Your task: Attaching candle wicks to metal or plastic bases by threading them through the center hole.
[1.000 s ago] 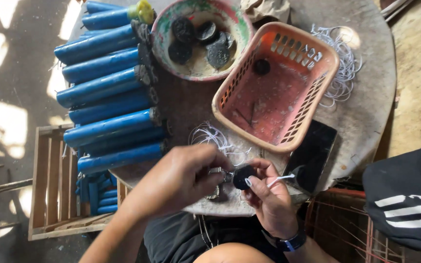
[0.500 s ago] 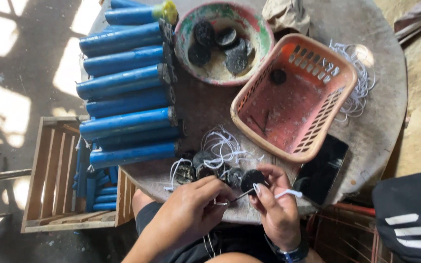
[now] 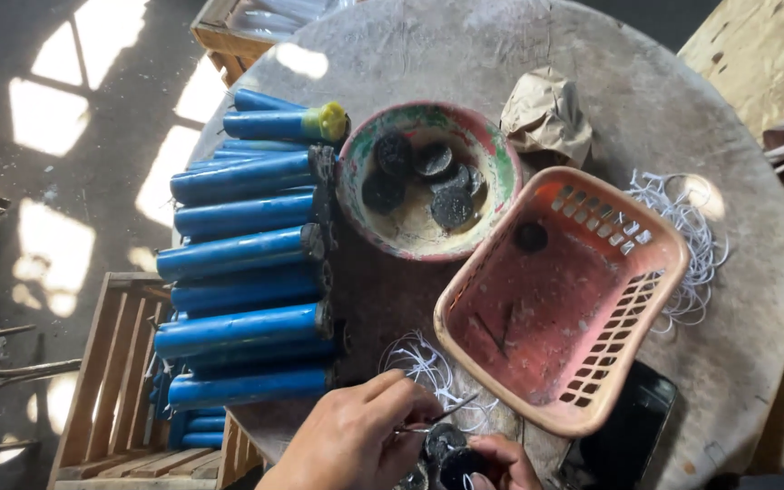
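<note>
Down at the near edge of the round table (image 3: 592, 54), the left hand (image 3: 356, 440) pinches a thin metal pick (image 3: 437, 417) between thumb and fingertips, its point angled up toward the white strings (image 3: 424, 363). The right hand (image 3: 492, 465) is mostly cut off by the frame's bottom; its fingers curl around a small black disc (image 3: 455, 465), right under the pick. Just beyond, the white strings lie in a loose tangle on the tabletop. To the right sits a salmon-pink plastic basket (image 3: 655, 272) with one black disc (image 3: 530, 237) inside. Behind it, a painted bowl (image 3: 501, 154) holds several more dark discs. Along the left, blue tubes (image 3: 238, 254) are stacked side by side. A crumpled paper bag (image 3: 546, 113) rests beyond the bowl, and a dark phone (image 3: 632, 431) lies beside the basket.
</note>
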